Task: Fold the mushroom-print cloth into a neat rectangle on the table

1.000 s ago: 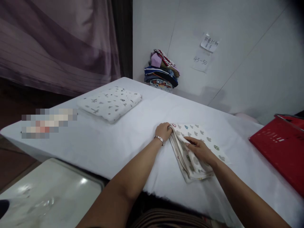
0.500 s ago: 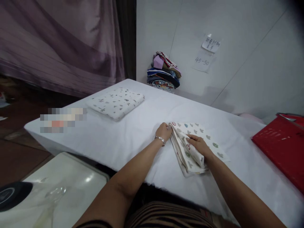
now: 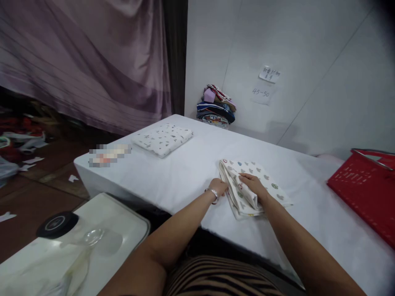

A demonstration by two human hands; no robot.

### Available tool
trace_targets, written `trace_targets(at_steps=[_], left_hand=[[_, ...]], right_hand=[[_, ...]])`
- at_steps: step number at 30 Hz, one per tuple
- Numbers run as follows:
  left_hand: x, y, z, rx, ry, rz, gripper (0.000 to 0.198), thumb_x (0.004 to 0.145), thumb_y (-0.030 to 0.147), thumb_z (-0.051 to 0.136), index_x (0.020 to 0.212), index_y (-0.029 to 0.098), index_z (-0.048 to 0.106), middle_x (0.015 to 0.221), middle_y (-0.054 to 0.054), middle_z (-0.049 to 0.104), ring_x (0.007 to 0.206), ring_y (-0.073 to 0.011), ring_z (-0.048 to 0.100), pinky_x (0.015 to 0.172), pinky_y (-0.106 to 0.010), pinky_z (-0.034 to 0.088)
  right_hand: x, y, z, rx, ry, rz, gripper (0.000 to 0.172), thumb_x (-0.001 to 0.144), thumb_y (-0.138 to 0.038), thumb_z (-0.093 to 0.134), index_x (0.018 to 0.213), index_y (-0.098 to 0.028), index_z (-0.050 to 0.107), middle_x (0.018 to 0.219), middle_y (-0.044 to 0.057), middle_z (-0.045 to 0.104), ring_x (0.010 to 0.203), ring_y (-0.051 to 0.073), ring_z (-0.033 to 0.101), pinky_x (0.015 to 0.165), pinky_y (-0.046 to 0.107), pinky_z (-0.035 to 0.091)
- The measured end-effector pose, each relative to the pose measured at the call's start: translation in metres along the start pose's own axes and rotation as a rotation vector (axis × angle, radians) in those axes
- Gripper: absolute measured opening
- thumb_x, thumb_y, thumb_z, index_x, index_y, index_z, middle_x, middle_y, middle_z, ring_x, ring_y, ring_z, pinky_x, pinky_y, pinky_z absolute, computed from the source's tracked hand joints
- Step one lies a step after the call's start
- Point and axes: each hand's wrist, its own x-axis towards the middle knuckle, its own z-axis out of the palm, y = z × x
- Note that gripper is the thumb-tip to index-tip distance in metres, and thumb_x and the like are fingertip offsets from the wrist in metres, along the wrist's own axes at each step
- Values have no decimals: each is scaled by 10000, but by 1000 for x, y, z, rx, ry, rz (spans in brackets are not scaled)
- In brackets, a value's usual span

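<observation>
My right hand (image 3: 253,186) holds a raised fold of printed white cloth (image 3: 243,194) lying beneath it; my left hand (image 3: 219,187) curls at the edge, can't tell its grip; likely steadying layers.

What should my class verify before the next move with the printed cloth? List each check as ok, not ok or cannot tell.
1. Right hand on the printed cloth: ok, it rests over a raised fold.
2. Left hand at the cloth's left edge: ok.
3. Left hand's grip firm: cannot tell, the contact is partly hidden.
4. Layers flat: not ok, they stand loose and uneven on the near side.
5. Cloth on the white table: ok.
6. Red basket apart from the cloth: ok, off to the right.
</observation>
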Motion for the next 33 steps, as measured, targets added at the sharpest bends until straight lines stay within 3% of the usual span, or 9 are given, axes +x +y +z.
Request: trace_targets(at_steps=[8,14,22,26,33], left_hand=[[-20,20,-1,-139,-8,-155,212,735,286,622,632,119,542,506,13,524,348,-49,367,355,-198,252],[-22,20,5,-196,22,-197,217,757,328,606,701,132,531,557,6,540,362,-59,392,353,-203,240],[-16,16,3,-254,-118,-246,259,803,289,541,609,137,463,495,33,470,337,-36,322,338,-178,166],[-13,17,3,-273,-132,-222,286,803,315,554,598,142,457,477,45,442,341,-28,290,340,-165,176],[-20,15,11,-257,-7,-128,236,730,285,645,622,150,485,490,51,449,373,-53,361,350,-193,215]], right_hand=[[5,12,-2,-14,25,-78,424,620,-471,676,916,-168,703,857,39,709,782,204,634,726,316,488],[5,13,-1,-6,17,-100,440,624,-496,664,924,-176,699,844,37,710,777,205,632,726,328,492],[3,12,-2,-12,26,-126,459,608,-496,671,922,-163,699,865,41,707,816,212,626,754,329,481],[2,12,-2,-13,33,-127,436,621,-479,664,923,-166,700,870,40,707,815,213,626,768,336,480],[3,12,-2,4,25,-124,406,622,-465,671,897,-168,702,856,39,709,802,223,626,744,336,490]])
